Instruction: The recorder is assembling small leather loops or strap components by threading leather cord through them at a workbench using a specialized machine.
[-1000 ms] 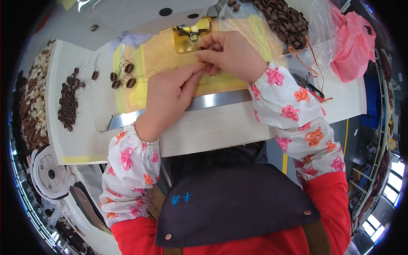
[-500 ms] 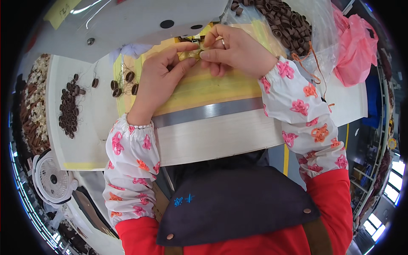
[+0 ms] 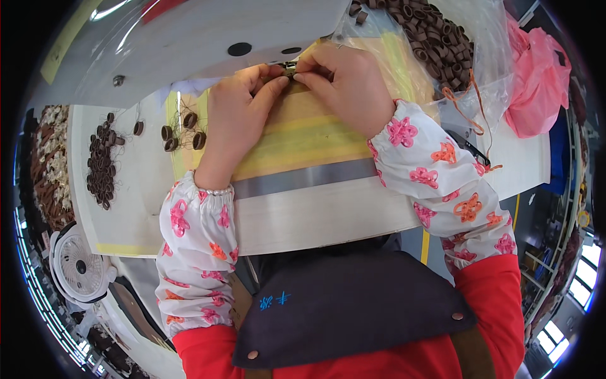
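Both hands meet under the front of a large pale grey sewing machine [image 3: 189,54], close to its small metal presser foot [image 3: 289,65]. My left hand [image 3: 243,104] comes in from the left, thumb and forefinger pinched at the foot. Opposite it, my right hand [image 3: 350,79] pinches the same spot with thumb and forefinger, other fingers curled. A tiny dark bit shows between the fingertips; the fingers hide its shape. Several brown loops [image 3: 190,120] with loose threads lie left of my left hand on the yellow-taped work surface [image 3: 303,142].
A heap of brown loops [image 3: 101,161] lies on the white table at left. More fill a clear plastic bag [image 3: 442,41] at far right, beside a pink plastic bag [image 3: 536,82] and orange cord [image 3: 476,104]. A white fan [image 3: 81,266] stands lower left. A metal strip [image 3: 309,175] crosses the surface.
My right hand has turned, and its fingers have closed in beside the left fingertips at the presser foot. The view has shifted slightly. The loops on the table lie as before.
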Motion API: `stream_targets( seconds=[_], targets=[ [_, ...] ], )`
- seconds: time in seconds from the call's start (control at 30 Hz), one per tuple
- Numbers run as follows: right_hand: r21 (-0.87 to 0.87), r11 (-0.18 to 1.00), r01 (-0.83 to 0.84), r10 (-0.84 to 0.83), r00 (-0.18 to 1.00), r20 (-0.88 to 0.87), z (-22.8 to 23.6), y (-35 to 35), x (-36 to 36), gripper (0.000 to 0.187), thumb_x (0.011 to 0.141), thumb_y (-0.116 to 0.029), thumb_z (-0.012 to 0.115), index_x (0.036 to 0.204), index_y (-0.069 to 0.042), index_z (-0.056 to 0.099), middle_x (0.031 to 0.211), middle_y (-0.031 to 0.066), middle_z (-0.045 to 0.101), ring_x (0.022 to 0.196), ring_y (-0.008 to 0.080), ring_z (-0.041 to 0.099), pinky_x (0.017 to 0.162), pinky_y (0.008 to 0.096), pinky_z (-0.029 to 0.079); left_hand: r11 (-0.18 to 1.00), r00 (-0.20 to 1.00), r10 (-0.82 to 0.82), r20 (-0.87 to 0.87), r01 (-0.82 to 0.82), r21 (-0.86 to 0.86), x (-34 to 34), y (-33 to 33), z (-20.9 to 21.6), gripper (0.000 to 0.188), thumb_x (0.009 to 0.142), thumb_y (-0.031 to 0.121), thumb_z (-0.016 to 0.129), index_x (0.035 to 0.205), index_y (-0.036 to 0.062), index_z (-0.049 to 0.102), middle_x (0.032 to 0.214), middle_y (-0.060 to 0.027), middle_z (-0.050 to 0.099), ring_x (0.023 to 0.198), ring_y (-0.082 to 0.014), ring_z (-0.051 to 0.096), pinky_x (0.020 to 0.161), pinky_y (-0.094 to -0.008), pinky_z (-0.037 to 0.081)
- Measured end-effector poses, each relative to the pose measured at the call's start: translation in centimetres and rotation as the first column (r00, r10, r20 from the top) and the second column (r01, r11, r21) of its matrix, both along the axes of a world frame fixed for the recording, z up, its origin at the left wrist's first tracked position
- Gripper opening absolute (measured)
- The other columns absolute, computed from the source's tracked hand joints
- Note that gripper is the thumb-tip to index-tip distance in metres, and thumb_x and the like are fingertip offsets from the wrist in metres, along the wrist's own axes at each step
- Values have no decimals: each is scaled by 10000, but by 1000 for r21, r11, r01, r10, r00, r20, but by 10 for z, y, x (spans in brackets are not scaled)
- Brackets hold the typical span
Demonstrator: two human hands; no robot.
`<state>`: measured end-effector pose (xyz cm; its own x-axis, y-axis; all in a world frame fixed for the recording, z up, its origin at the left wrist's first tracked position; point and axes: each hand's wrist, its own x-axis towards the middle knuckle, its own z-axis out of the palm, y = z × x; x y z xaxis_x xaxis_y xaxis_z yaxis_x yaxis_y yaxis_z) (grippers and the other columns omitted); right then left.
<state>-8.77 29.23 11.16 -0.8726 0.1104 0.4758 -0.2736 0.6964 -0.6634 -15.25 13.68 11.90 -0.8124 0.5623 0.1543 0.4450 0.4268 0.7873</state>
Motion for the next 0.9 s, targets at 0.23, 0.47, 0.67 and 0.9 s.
stream_targets(
  seconds=[0.23,0.47,0.67,0.9],
  targets=[
    [52,996,77,-76,997,-28,-1,0,-5,89,709,-51,630,750,25,606,672,147,604,580,267,584,544,309,462,992,980,119,161,-125,28,-5,4,-9,279,770,271,660,813,-5,655,539,47,505,521,-6,401,479,-181,333],
    [30,997,71,-70,997,-26,1,-1,-4,64,720,-57,594,725,-1,563,638,167,557,627,333,558,569,394,450,984,968,160,195,-140,-110,-4,6,4,320,749,333,675,760,13,663,528,49,503,511,-11,407,491,-184,345],
    [91,992,86,-87,996,6,3,-2,-4,73,721,-67,605,730,-10,560,655,161,565,639,328,562,579,391,456,980,972,158,172,-133,-149,-5,5,7,359,741,386,667,759,27,664,505,41,478,497,-19,395,484,-202,345],
    [133,988,80,-93,991,98,9,0,-4,108,719,-88,622,737,-4,557,655,169,571,638,329,568,579,392,461,985,980,146,138,-130,-115,-5,4,4,366,740,383,667,665,27,629,497,44,474,492,-22,393,476,-203,340]
  ],
)
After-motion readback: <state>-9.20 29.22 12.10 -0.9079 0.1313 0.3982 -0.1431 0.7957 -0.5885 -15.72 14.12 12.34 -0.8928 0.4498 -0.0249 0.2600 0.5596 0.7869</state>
